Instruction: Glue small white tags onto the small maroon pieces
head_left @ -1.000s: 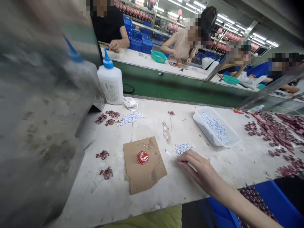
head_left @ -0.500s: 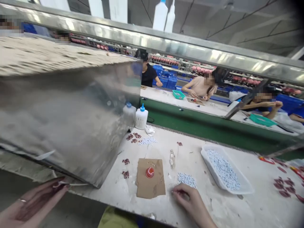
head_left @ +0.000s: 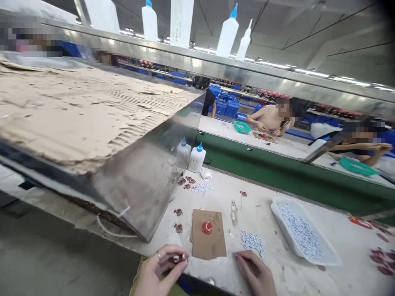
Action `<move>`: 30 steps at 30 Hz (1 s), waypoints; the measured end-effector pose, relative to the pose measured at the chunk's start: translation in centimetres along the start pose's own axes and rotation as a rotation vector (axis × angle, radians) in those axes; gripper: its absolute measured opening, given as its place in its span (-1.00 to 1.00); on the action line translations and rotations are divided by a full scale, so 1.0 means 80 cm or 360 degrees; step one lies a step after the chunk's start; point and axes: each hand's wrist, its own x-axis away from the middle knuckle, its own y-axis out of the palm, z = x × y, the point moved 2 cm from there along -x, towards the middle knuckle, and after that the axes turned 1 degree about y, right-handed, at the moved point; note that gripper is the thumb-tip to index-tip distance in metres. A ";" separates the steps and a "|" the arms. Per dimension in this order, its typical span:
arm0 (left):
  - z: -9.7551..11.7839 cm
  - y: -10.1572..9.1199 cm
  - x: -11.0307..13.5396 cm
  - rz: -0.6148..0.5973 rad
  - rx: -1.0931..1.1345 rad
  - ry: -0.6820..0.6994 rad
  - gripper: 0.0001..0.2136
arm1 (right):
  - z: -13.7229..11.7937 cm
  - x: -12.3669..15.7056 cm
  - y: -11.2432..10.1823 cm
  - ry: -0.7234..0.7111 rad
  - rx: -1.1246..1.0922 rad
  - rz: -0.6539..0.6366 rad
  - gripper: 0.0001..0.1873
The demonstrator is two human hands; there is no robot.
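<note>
My left hand is at the table's front edge, its fingers pinched around a small shiny dark-red piece. To its right lies a brown cardboard square with a small red cap-like cup on it. My right hand rests right of the cardboard, thumb and forefinger pinched together; what sits at the fingertips is too small to make out. Just beyond it is a spread of small blue-and-white pieces. Several dark-red pieces lie left of the cardboard.
A white tray of blue-and-white bits stands at right. A white bottle with a blue tip stands beside a metal box topped with ridged beige sheets. A person sits at the opposite bench.
My left hand has come from beside the metal box, at far left, to the front of the cardboard. My right hand stays near the blue-and-white pieces. The whole view has shifted.
</note>
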 end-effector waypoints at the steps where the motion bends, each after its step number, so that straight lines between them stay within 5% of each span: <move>1: 0.002 0.005 -0.007 -0.0077 0.0034 -0.0002 -0.53 | -0.001 0.001 0.001 -0.0024 0.0027 0.0003 -0.59; 5: 0.014 0.011 -0.027 -0.0333 0.0090 0.0141 -0.67 | -0.002 -0.001 0.002 0.0004 0.0111 0.0037 -0.59; 11: 0.034 -0.001 -0.044 -0.0644 -0.0142 0.0638 -0.93 | -0.002 0.002 0.000 0.0154 0.0081 0.0037 -0.60; 15: 0.031 0.002 -0.059 -0.0597 -0.0326 0.0792 -0.75 | -0.011 0.002 0.000 0.0179 0.0046 0.0016 -0.65; 21: 0.009 0.017 -0.077 -0.0471 -0.0441 0.0857 -0.87 | -0.019 -0.009 -0.010 0.0174 0.0081 -0.0102 -0.65; 30: -0.019 0.014 -0.083 -0.0248 -0.0605 0.0836 -0.78 | -0.054 -0.034 -0.004 0.0158 0.0069 -0.0254 -0.73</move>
